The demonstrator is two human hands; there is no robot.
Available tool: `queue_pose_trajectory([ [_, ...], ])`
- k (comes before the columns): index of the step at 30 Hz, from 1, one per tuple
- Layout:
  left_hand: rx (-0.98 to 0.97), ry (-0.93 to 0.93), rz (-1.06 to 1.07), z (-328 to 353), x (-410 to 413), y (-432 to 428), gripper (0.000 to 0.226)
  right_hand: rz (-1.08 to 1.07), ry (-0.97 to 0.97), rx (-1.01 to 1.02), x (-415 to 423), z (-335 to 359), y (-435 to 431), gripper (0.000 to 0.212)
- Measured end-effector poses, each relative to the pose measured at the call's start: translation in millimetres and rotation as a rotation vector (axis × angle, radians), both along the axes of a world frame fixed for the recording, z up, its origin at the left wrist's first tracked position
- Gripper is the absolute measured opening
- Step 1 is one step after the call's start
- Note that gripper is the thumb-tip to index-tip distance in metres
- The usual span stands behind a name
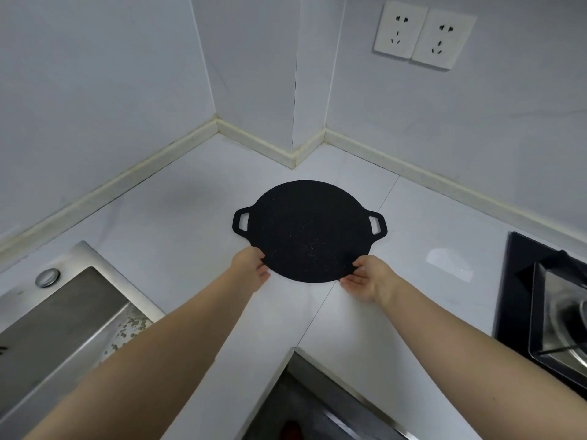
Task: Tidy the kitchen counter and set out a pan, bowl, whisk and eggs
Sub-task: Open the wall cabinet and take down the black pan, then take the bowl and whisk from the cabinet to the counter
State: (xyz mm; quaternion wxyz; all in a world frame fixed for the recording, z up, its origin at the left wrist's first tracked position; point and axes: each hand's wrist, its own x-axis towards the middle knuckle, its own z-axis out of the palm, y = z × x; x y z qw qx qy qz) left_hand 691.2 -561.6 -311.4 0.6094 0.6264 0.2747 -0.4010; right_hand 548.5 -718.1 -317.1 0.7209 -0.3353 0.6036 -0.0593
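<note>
A flat round black pan [309, 230] with two small loop handles lies on the white counter [178, 223] near the corner. My left hand [252, 268] grips its near left rim. My right hand [365, 277] grips the near right rim, thumb on top and fingers under the edge. Both arms reach forward from the bottom of the view. No bowl, whisk or eggs are in view.
A steel sink [60, 322] is set into the counter at the left. A black gas hob [549, 303] with a metal burner sits at the right edge. Two wall sockets [424, 34] are high on the right wall. The counter's inner corner edge is below.
</note>
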Motion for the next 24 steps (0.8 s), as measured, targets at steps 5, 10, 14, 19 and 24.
queue_pose_trajectory([
  [5,-0.025,-0.01,0.031,0,-5,0,0.035,-0.059,-0.04,-0.005,-2,0,6,0.028],
  [10,-0.011,0.009,0.012,12,-20,-2,0.037,-0.047,-0.028,-0.003,-11,5,13,0.017],
  [14,-0.124,0.036,-0.056,29,-44,-2,0.043,0.015,-0.05,-0.013,-27,15,20,0.015],
  [19,-0.286,-0.105,-0.362,57,-83,-16,0.041,0.141,-0.085,-0.235,-63,40,19,0.013],
  [24,-0.237,-0.428,-0.672,88,-149,-36,0.028,0.278,0.037,-0.686,-126,64,2,0.021],
])
